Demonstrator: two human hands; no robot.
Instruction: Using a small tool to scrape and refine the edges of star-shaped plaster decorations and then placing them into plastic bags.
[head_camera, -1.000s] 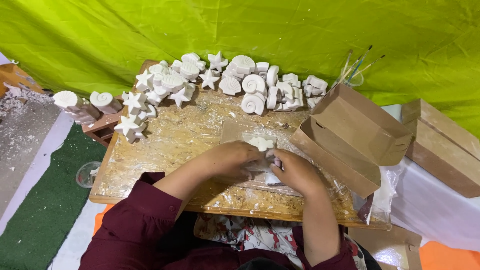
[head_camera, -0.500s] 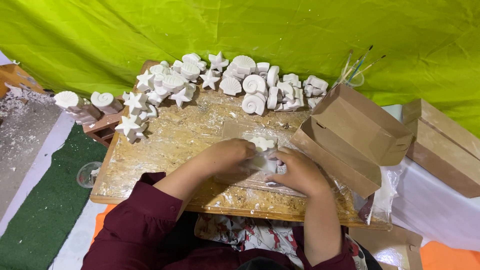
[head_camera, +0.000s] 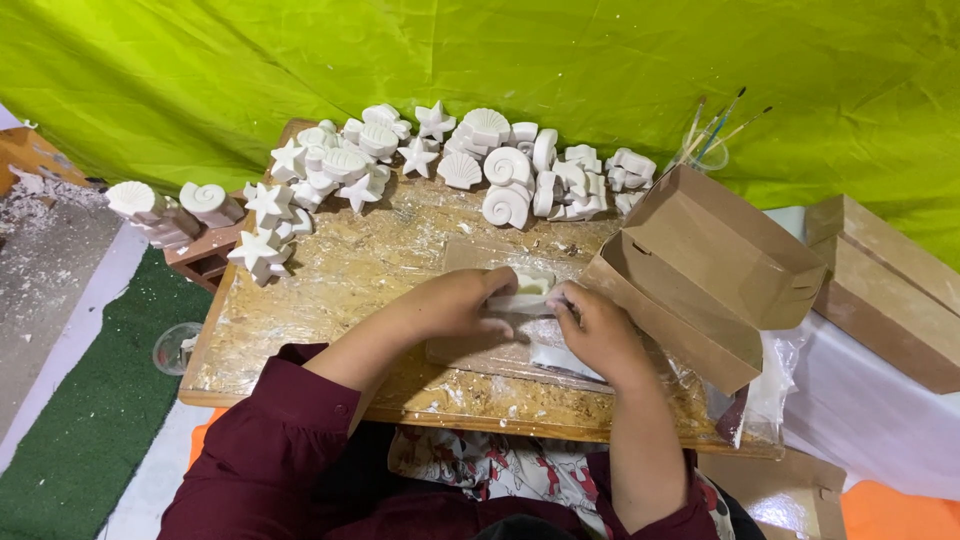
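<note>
Head view: left hand (head_camera: 465, 303) and right hand (head_camera: 598, 330) both close their grip on a small white plaster piece (head_camera: 530, 287), held just above the tabletop (head_camera: 330, 290). White shell and star casts (head_camera: 480, 165) line the far edge; an open cardboard box (head_camera: 700, 270) sits just right.

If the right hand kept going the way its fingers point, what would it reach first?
The right hand points up and left, toward the white cast piece it already touches. Past that, probably the spiral shell, though depth is unclear.

Both hands: left (head_camera: 462, 303), right (head_camera: 598, 330), gripping white plaster piece (head_camera: 530, 288) over plastic-covered board (head_camera: 330, 290).
</note>
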